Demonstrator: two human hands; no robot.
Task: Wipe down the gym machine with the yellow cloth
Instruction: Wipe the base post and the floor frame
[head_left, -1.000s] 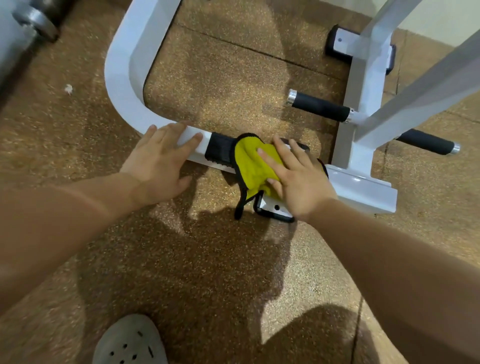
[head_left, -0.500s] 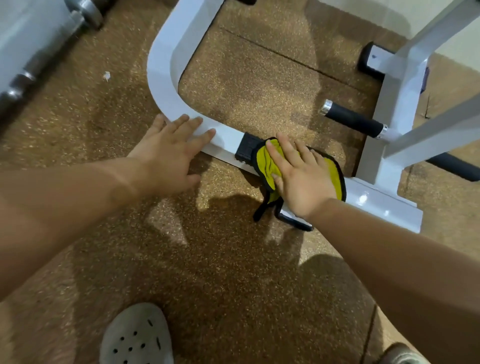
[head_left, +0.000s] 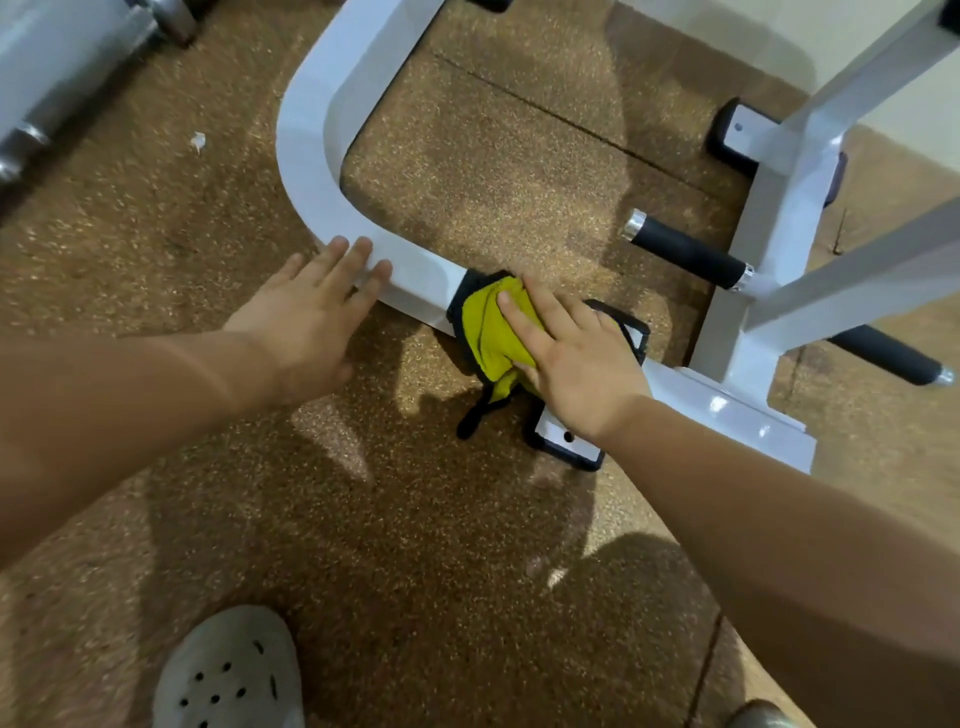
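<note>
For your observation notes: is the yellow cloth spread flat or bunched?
Bunched: the yellow cloth shows folds under the flat right hand.

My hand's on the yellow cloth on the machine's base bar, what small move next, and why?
Probably slide the right hand and yellow cloth leftward along the white base bar toward the left hand: the cloth sits on the black pad, and that stretch lies bare.
</note>
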